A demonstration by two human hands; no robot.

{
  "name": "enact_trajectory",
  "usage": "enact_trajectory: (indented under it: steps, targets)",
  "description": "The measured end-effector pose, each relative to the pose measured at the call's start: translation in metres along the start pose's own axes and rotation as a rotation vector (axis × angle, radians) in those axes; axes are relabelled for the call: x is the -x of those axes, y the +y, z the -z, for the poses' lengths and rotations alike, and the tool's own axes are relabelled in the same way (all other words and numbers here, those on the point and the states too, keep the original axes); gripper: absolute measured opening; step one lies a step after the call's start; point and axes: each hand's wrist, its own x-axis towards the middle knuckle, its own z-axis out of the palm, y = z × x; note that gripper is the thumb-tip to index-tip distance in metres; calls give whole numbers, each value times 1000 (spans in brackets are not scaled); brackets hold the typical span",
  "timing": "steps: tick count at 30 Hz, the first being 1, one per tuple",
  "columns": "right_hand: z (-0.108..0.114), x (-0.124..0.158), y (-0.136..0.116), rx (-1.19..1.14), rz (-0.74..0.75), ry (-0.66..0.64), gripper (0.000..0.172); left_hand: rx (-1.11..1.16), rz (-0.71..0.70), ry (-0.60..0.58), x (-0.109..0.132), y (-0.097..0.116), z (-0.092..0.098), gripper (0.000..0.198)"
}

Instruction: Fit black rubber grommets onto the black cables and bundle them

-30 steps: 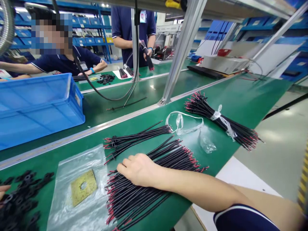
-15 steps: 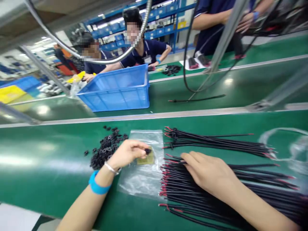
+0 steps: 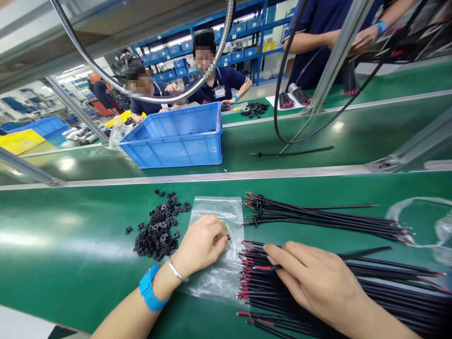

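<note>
My left hand [image 3: 205, 245] is closed in a pinch on a small black part over a yellowish pad [image 3: 224, 229], which lies on a clear plastic bag [image 3: 212, 207]. Its fingers partly cover the pad. My right hand [image 3: 310, 273] holds a black cable [image 3: 266, 268] with a red end between thumb and fingers, above a wide row of black cables [image 3: 261, 296]. Left of the bag is a pile of small black parts [image 3: 157, 235]. A smaller bundle of black cables [image 3: 318, 214] lies beyond my right hand.
A blue bin [image 3: 173, 150] stands past the metal rail [image 3: 247, 175]. One cable [image 3: 293, 153] lies behind the rail. Metal posts [image 3: 341, 61] and a hanging flexible hose [image 3: 95, 70] cross the view. Several people work at the far bench.
My left hand has moved right, over the pad, with the small black part. The right hand has lifted a cable end slightly from the row. The view has shifted a little.
</note>
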Motion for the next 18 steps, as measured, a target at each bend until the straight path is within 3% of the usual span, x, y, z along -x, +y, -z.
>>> enact_trajectory:
  steps: [2, 4, 6, 9, 18]
  targets:
    - [4, -1, -5, -36, 25, 37, 21, 464, 194, 85, 0, 8, -6, 12]
    - [6, -1, -7, -63, 40, 55, 21, 870, 360, 87, 2, 17, -13, 17]
    - [6, 2, -7, -79, 42, 60, 22, 1097, 448, 78, 3, 26, -18, 23]
    - [3, 5, -4, -81, 27, 56, 23, 1215, 466, 81, 5, 32, -19, 28]
    - [3, 6, -10, -108, 16, 25, 23, 1275, 401, 0, 10, 30, -25, 36]
